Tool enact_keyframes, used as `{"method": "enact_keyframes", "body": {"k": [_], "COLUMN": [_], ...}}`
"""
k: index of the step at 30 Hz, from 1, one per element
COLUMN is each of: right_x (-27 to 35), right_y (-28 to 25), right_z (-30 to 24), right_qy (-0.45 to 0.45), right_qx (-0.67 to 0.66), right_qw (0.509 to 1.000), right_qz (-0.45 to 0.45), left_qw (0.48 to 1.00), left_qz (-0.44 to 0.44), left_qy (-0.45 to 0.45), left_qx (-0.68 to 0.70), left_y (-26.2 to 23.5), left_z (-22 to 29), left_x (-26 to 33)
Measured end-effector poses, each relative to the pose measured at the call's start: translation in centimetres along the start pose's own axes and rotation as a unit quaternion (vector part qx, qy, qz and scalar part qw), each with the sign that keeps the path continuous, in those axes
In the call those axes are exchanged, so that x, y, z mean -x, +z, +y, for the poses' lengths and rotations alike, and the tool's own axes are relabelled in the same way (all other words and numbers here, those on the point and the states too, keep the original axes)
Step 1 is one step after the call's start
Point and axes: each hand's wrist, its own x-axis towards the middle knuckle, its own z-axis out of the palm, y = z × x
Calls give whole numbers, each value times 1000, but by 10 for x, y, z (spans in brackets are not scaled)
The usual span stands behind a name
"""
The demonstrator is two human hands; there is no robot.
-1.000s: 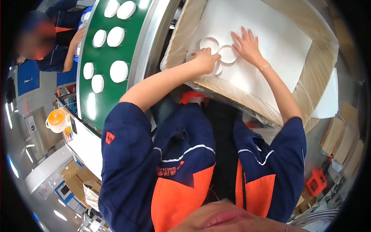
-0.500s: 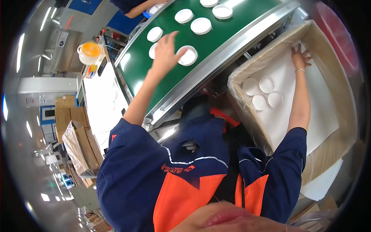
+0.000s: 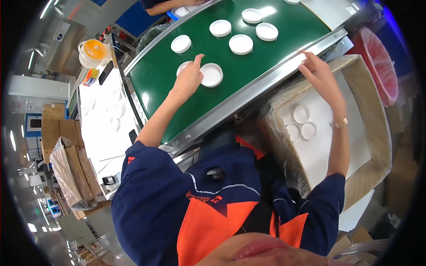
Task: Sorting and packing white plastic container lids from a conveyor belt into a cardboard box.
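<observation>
My left hand [image 3: 188,82] is low over the green conveyor belt [image 3: 155,80], between two round, shallow white dishes. It partly covers the left dish [image 3: 181,67], and its thumb side lies against or close to the right dish [image 3: 212,75]. Its fingers are partly hidden, so I cannot tell whether they grip either one. Held above the box's near-belt side, my right hand [image 3: 321,80] is empty, its fingers apart and bent. Several more white dishes [image 3: 241,44] lie farther along the belt. Inside the plastic-lined carton [image 3: 372,115], several similar dishes [image 3: 301,114] sit grouped on a white sheet.
A metal rail [image 3: 195,133] edges the belt beside the carton. To the left is a white table [image 3: 102,142] with a dark phone [image 3: 106,72] and a cream pot with an orange top [image 3: 94,49]. Another person's arm [image 3: 166,6] reaches in at the far side. A pink bin [image 3: 377,66] stands right.
My right hand has lifted out of the carton and moved left toward the belt rail. My left hand has come down among the dishes, its fingers drawing in. The view has shifted.
</observation>
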Motion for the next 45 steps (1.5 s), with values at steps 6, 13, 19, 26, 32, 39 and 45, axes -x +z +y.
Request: {"method": "enact_keyframes", "body": {"k": [6,13,19,26,32,39,45], "right_x": [-151,-202,-218,-224,-215,-212,-116], "right_y": [94,126,118,133,132,137,84], "right_z": [45,33,20,-3,-10,-4,-21], "right_qy": [-15,-93,-141,-172,-136,-175,-174], "right_qx": [364,276,253,339,313,296,208], "right_qw": [931,954,942,906,915,926,960], "right_qz": [20,-63,-169,-185,-213,-154,68], "left_qw": [985,983,993,982,992,995,992], "left_qz": [54,37,33,131,43,82,-15], "left_qy": [-146,-168,-117,-35,3,54,125], "left_qx": [-71,-57,-2,-130,118,8,17], "left_y": [0,-10,-15,-4,-7,-16,3], "left_z": [-57,-58,-51,-66,-72,-77,-66], "left_x": [-41,-37,-28,-37,-49,-107,-176]}}
